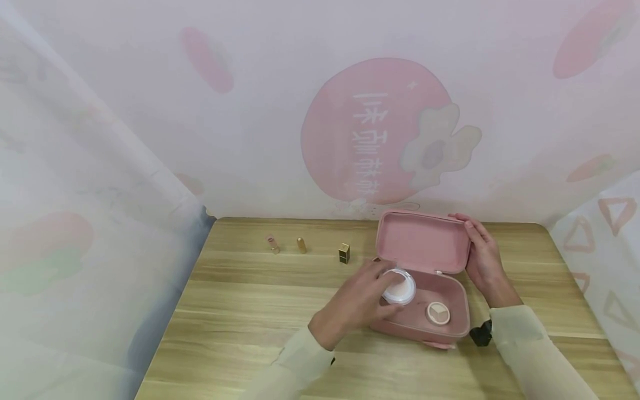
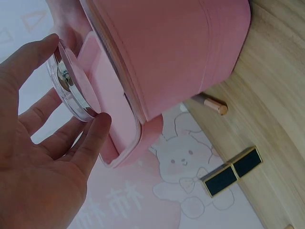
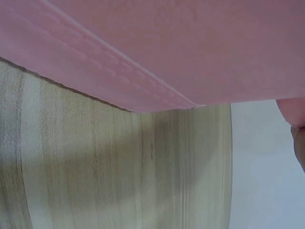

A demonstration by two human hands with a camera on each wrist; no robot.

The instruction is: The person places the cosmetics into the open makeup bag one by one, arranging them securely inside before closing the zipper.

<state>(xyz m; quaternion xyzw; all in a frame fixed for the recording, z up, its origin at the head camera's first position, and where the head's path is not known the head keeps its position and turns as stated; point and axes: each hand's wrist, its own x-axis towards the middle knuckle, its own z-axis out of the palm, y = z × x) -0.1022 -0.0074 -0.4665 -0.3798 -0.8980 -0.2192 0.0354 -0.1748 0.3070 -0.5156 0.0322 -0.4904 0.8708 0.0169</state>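
Observation:
A pink zip case (image 1: 467, 314) stands on the table with its lid (image 1: 422, 241) raised. My left hand (image 1: 356, 299) pinches a round, clear-rimmed compact (image 1: 403, 289) by its edge, above the left part of the case. In the left wrist view, the compact (image 2: 78, 83) is tilted between thumb and fingers, beside the case's wall (image 2: 162, 47). A small round palette (image 1: 438, 314) with several pale sections lies inside the case. My right hand (image 1: 486, 264) grips the lid's right edge. The right wrist view mostly shows the case's pink outside (image 3: 200, 52).
Left of the case, a pink-topped lipstick (image 1: 272, 244), a gold tube (image 1: 301, 245) and a black-and-gold lipstick (image 1: 344, 253) stand along the back. Another gold-ended tube (image 2: 212, 104) lies close to the case. A black object (image 1: 481, 333) sits by the right sleeve. A patterned curtain (image 1: 260, 139) hangs behind the table.

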